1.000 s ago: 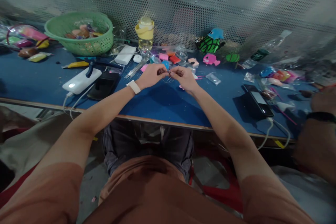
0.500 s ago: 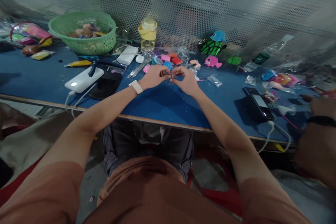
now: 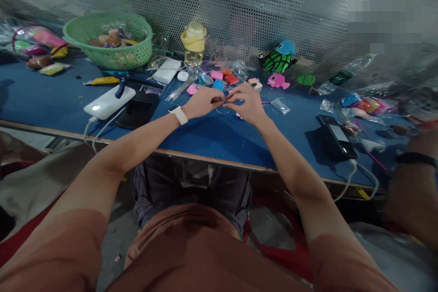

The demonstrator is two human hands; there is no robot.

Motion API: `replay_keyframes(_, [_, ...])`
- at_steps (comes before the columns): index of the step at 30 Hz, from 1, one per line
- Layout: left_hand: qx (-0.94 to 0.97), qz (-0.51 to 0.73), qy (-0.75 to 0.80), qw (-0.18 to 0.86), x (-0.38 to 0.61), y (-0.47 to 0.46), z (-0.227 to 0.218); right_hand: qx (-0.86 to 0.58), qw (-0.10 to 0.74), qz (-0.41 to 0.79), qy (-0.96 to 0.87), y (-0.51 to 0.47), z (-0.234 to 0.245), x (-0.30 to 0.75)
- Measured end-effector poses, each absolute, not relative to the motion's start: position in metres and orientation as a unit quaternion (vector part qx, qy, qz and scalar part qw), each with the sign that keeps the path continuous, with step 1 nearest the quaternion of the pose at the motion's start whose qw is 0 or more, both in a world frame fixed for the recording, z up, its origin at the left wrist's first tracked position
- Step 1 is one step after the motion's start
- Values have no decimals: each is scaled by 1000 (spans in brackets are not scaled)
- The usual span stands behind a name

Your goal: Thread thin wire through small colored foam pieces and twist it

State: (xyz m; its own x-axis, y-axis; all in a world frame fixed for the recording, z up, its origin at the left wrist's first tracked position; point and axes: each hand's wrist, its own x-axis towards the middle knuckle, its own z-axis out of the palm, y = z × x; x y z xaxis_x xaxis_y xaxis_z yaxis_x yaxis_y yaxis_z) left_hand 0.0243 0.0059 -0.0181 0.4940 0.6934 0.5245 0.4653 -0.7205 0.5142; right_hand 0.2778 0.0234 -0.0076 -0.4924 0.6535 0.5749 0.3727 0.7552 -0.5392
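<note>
My left hand, with a pale-banded watch at the wrist, is closed in a pinch over the middle of the blue table. My right hand meets it fingertip to fingertip, thumb and forefinger pinched as well. Between them is a small dark piece, too small to name. Thin clear loops show just below the fingertips. Beyond the hands lie a blue clay packet, a red one and a pink lump. Thin metal sticks lie to the left.
A green basket of packets and a yellow-topped bottle stand at the back. A white power bank and black phone lie left. Fish figures stand back right; another device and a co-worker's arm are right.
My right hand has shifted slightly right and its fingers have turned. My left wrist has rolled a little, showing the watch face. A bit of pink now shows under my right hand.
</note>
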Motion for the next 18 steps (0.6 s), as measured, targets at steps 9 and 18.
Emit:
replay_keyframes(9, [847,385,348,120,29,3,-18,-362,446,407,-710,29,-17,271])
replay_keyframes(18, [793,443,348,233,33,0,-17,-348,503,276,-741,19,-16,262])
